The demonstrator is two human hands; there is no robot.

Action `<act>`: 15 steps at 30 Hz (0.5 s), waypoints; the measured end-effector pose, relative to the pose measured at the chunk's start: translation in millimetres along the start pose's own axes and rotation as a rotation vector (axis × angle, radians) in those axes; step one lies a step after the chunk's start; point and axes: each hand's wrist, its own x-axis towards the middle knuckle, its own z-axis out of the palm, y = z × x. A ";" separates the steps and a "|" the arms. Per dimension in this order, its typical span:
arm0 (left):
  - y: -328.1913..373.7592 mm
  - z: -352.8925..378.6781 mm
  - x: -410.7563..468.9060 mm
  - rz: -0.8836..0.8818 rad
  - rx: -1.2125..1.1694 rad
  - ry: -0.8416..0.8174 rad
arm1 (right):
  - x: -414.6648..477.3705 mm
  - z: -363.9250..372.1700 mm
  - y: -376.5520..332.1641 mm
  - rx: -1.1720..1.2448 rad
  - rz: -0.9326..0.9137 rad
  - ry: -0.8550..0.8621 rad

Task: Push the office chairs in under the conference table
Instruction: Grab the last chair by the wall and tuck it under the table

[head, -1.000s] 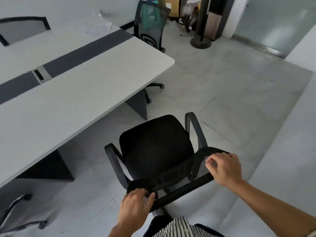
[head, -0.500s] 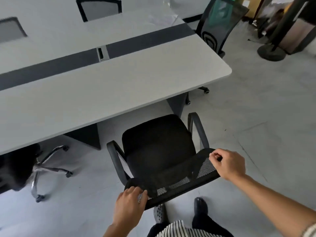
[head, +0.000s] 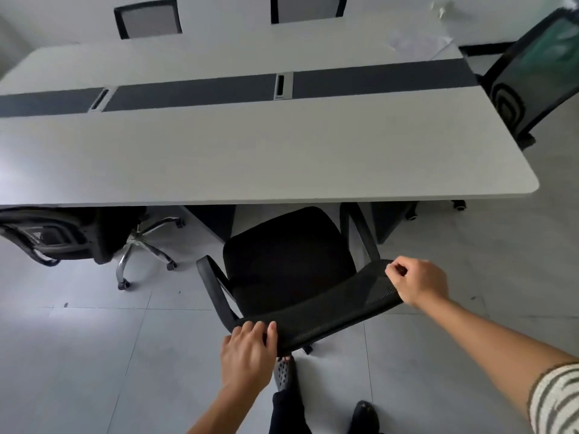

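chair [head: 288, 261] | backrest top clamped by left hand [head: 247, 349], right hand [head: 416, 283] | seat ahead (table-edge)

— What is the person wearing?
— A short sleeve [head: 556, 399] with pale and grey-brown stripes shows on the right arm; both forearms are bare.
— And lower down?
— Dark trousers [head: 286, 413], a grey perforated clog [head: 284, 371] on one foot, and a dark shoe [head: 363, 413] on the other.
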 end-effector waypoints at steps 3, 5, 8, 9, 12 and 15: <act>0.4 0.6 17.8 0.029 0.006 -0.008 | 15.6 2.7 -4.7 -0.006 0.016 0.012; -5.9 0.5 34.4 0.057 0.015 -0.013 | 25.0 8.3 -11.6 -0.011 0.018 0.031; -22.7 -2.5 71.6 0.106 0.040 0.005 | 39.9 19.5 -30.7 -0.006 0.038 0.052; -29.0 -5.8 86.7 0.119 0.040 0.012 | 45.4 23.7 -39.3 -0.004 0.045 0.061; -47.2 -17.2 133.6 0.175 0.047 0.027 | 62.5 35.6 -63.4 -0.003 0.072 0.084; -57.9 -27.5 179.5 0.245 0.053 0.053 | 74.1 42.5 -82.6 -0.010 0.127 0.106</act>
